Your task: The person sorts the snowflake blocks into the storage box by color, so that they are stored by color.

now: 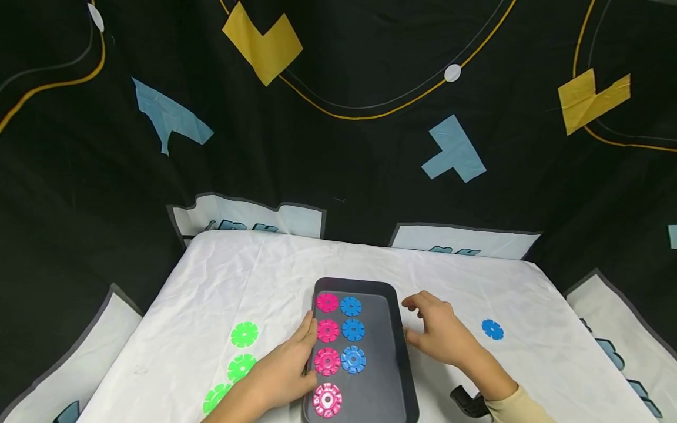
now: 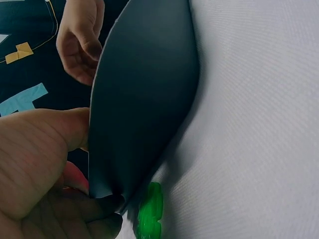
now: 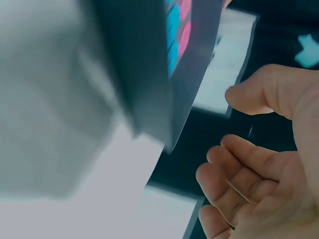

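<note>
While the head view shows the left hand point(image 1: 277, 370) at the left side of the dark tray point(image 1: 381, 352) and the right hand point(image 1: 441, 329) just beside its right side, the step in hand looks like steadying the tray. Its place is mid-worktop point(image 1: 465, 279), with four pink discs point(image 1: 327, 331) in a column and three blue discs point(image 1: 352, 329) beside them; a loose blue disc point(image 1: 492, 329) lies right of the right hand, three green discs point(image 1: 241, 368) left of the tray. Because the spot beside the nearest pink disc is bare, the next move probably calls for a fingertip pinch on the loose blue disc.

From the left wrist, the left hand holds the tray's edge between thumb and fingers; whether the base lies flat, I cannot tell.

From the right wrist, the right hand is loosely parted, palm empty, apart from the tray, seemingly free for that pinch.
</note>
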Available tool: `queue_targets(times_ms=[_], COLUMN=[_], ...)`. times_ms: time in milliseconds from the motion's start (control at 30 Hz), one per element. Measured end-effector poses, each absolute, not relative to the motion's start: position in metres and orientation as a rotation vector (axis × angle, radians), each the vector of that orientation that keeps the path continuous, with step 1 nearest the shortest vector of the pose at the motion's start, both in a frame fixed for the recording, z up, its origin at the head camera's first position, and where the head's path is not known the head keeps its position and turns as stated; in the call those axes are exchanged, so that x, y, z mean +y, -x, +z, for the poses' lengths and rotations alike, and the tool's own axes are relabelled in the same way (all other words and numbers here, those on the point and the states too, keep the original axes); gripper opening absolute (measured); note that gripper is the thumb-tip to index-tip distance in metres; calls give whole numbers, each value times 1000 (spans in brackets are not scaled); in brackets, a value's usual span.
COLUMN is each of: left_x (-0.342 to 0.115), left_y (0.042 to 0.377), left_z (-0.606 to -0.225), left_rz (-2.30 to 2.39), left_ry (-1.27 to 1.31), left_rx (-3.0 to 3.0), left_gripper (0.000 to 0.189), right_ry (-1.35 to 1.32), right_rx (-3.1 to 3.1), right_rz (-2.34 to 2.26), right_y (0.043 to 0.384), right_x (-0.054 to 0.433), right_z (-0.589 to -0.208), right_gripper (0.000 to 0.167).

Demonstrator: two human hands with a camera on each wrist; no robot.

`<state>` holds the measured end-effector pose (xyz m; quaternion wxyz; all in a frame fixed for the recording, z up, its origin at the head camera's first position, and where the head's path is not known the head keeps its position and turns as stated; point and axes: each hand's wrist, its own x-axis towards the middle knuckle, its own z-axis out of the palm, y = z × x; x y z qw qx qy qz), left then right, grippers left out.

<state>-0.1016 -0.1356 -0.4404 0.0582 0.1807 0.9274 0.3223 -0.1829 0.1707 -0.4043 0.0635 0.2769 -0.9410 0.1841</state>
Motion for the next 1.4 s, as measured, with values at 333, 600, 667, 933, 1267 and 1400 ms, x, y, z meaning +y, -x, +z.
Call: queue_targets(times_ms=[333, 600, 667, 933, 1267, 1400], left_x=[-138, -138, -138, -137, -137, -136], left_y=[99, 99, 99, 100, 101, 101], left_z=[-440, -443, -443, -443, -442, -442], left_rz=[988, 973, 972, 987, 979, 969], left_ry=[-549, -559, -557, -558, -552, -553], left_rx=[2818, 2835, 2833, 2823, 2818, 2824], left_gripper=[86, 86, 86, 86, 85, 86], right_ry=[-568, -319, -235, 89, 185, 235], right_rx=[-2851, -2966, -3001, -3153, -3254, -3283], right_rz=[599, 609, 609, 520, 475, 466], right_y=[197, 204, 205, 213, 216, 216], right_x=[232, 274, 283, 311, 329, 334], right_z=[-422, -440, -444, -454, -453, -453], right_gripper=[46, 49, 52, 67, 69, 68])
